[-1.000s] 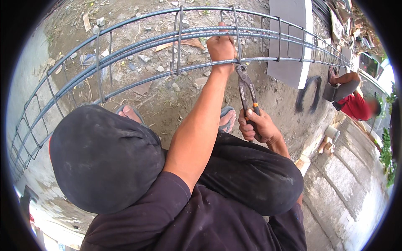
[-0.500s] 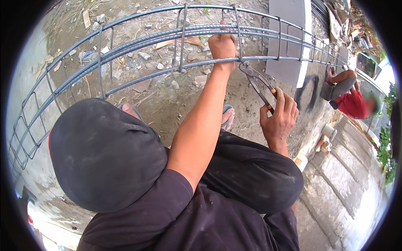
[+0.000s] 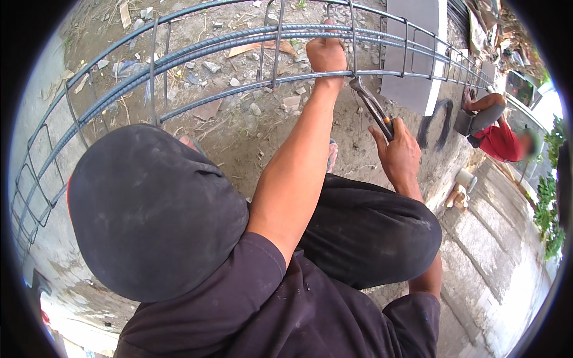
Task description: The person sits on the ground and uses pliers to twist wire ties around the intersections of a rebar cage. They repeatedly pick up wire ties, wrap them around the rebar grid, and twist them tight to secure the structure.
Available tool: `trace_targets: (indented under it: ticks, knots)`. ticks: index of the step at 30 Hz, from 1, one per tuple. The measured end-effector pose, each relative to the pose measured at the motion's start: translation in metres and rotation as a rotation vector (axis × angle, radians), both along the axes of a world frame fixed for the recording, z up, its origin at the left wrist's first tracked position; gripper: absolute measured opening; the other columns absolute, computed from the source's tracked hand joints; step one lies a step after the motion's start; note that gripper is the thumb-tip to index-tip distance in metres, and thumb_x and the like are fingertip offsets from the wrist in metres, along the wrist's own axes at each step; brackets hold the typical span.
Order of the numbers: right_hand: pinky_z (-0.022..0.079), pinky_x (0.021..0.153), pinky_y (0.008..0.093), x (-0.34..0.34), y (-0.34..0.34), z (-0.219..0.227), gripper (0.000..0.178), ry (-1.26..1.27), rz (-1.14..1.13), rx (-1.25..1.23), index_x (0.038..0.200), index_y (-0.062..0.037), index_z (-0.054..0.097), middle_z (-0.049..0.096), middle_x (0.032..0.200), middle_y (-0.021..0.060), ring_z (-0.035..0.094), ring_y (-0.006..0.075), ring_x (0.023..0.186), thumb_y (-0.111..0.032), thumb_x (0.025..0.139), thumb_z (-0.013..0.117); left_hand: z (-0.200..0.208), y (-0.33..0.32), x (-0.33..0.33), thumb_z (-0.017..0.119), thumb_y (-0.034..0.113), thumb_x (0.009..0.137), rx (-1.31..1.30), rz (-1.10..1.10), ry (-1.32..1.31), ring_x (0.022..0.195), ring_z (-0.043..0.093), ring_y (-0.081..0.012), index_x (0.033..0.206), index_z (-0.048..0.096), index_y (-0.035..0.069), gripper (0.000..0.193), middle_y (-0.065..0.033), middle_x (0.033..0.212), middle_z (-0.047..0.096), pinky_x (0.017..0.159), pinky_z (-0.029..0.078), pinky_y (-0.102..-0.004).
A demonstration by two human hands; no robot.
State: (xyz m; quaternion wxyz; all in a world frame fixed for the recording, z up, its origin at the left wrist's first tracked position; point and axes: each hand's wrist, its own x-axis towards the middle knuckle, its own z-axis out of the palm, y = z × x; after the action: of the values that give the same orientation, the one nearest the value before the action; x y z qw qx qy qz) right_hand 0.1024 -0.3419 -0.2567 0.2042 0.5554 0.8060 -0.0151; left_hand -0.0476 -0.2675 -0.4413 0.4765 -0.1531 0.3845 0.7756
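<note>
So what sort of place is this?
Probably an outdoor building site: a long cage of steel bars runs across the view over dirt scattered with stones, and the person's right hand holds pliers.

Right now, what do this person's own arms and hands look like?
The left hand and right hand are ungloved. The left sleeve and right sleeve are short and dark, a purplish black, leaving the forearms uncovered.

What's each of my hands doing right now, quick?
Left hand: closed on the rebar cage, exact grip partly hidden.
Right hand: closed, holding the pincers by the handles.
</note>
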Motion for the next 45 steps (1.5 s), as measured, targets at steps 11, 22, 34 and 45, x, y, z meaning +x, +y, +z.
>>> trace_targets:
  ticks: [11,22,34,45]
  knots:
    - [0.048,0.062,0.0503,0.006,0.003,-0.011,0.042,0.137,-0.171,-0.213,0.088,-0.0006,0.061,0.059,0.062,0.0211,0.061,0.0403,0.059,-0.039,0.102,0.07,-0.005,0.001,0.004,0.06,0.033,0.111,-0.012,0.019,0.055,0.053,0.034,-0.0076,0.059,0.052,0.004,0.061,0.0041,0.053,0.042,0.051,0.028,-0.0348]
    - [0.044,0.044,0.0311,0.023,0.026,0.005,0.051,0.644,-0.873,-1.262,0.083,-0.0011,0.062,0.057,0.057,0.0058,0.058,0.0178,0.048,-0.048,0.097,0.076,-0.004,0.009,0.009,0.061,0.038,0.11,-0.053,0.06,0.165,0.048,0.038,-0.0081,0.058,0.055,0.003,0.063,0.002,0.051,0.047,0.048,0.03,-0.0336]
    - [0.055,0.078,0.0464,0.012,-0.004,0.019,0.033,0.109,0.409,0.365,0.113,-0.0057,0.06,0.069,0.094,0.0122,0.07,0.034,0.09,-0.025,0.092,0.077,-0.007,0.002,0.004,0.062,0.037,0.109,0.022,-0.002,0.019,0.051,0.037,-0.0076,0.057,0.054,0.005,0.062,0.0034,0.053,0.047,0.05,0.03,-0.0327]
    - [0.05,0.051,0.0364,0.034,0.01,-0.004,0.042,0.585,-0.739,-0.902,0.093,-0.0002,0.063,0.059,0.06,0.0056,0.061,0.0208,0.052,-0.041,0.104,0.069,-0.006,0.006,0.009,0.062,0.04,0.11,-0.035,0.036,0.12,0.048,0.039,-0.0084,0.056,0.053,0.003,0.066,0.0013,0.051,0.048,0.047,0.029,-0.0329]
